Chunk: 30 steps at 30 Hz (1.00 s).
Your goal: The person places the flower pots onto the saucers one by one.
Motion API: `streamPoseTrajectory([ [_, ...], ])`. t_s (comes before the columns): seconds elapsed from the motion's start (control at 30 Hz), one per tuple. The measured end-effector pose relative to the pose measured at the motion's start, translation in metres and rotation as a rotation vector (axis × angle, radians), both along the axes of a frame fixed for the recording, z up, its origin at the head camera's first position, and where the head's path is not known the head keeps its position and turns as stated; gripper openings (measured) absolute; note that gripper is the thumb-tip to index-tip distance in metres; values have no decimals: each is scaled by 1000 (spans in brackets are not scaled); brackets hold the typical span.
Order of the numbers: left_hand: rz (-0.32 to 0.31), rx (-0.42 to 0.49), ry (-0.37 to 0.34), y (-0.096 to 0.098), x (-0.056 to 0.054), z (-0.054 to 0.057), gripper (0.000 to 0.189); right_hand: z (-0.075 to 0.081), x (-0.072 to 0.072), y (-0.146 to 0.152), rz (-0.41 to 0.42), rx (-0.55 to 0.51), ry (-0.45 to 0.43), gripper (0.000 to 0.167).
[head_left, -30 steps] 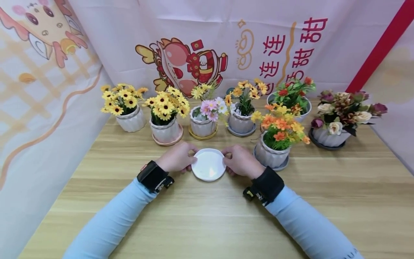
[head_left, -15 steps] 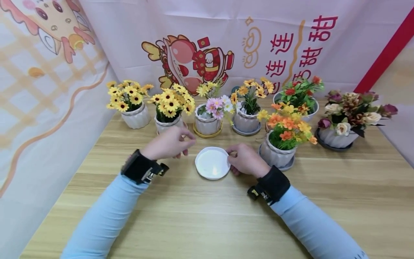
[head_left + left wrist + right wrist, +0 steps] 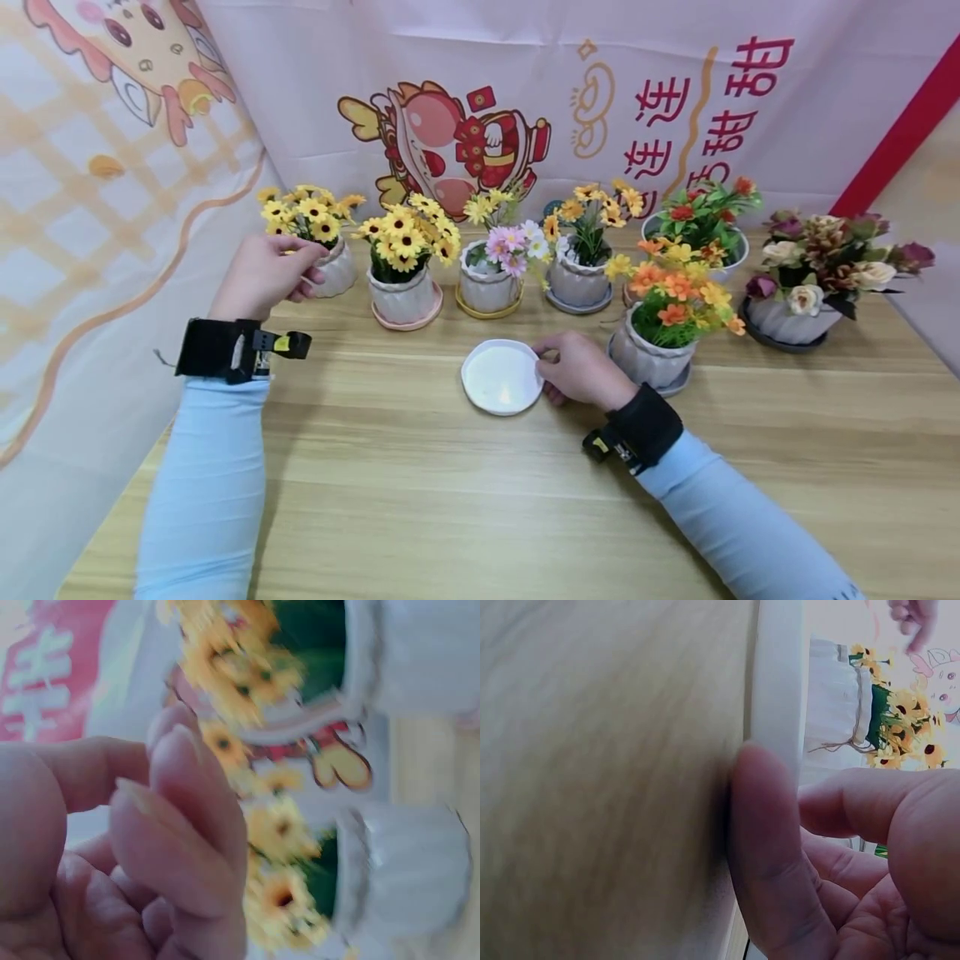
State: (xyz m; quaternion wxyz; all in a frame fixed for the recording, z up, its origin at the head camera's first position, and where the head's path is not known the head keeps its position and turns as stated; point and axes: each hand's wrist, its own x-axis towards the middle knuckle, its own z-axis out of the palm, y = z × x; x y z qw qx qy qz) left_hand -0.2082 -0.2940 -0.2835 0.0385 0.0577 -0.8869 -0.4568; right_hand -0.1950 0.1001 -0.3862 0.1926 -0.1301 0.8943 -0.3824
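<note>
My right hand pinches the right edge of a round white saucer on the wooden table. In the right wrist view a fingertip lies along the saucer's rim. Raised at the left, my left hand holds nothing, its fingers loosely bent. It overlaps the leftmost flowerpot, which bears yellow daisy-like flowers and has no saucer showing under it. In the left wrist view that pot is apart from the fingers.
A second yellow-flowered pot stands on a pink saucer. Pots of pink flowers and orange-yellow flowers follow along the row. Near my right hand is an orange-flowered pot; a rose pot stands far right. A printed cloth hangs behind.
My left hand has let go of the saucer's left edge and moved left to the leftmost flowerpot. My right hand stays at the saucer. The head view has shifted slightly.
</note>
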Motion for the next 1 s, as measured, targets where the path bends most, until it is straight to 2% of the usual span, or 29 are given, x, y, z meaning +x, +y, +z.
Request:
streamPoseTrajectory([
  [0.2, 36, 40, -96, -27, -14, -23, 43, -1, 0, 4, -12, 6, -7, 34],
  [0.37, 77, 110, -141, -42, -26, -43, 45, 0, 0, 5, -23, 11, -24, 34],
  [0.5, 101, 104, -157, -48, -36, -56, 53, 0, 0, 6, -27, 9, -34, 34],
  [0.6, 122, 141, -142, -48, -42, -62, 61, 0, 0, 7, -29, 10, -32, 34],
  [0.83, 220, 392, -120, -43, -51, -66, 62, 2, 0, 5, -15, 15, 9, 33],
  [1.0, 237, 417, -143, -49, -54, -72, 61, 0, 1, 0, -7, -6, 8, 32],
])
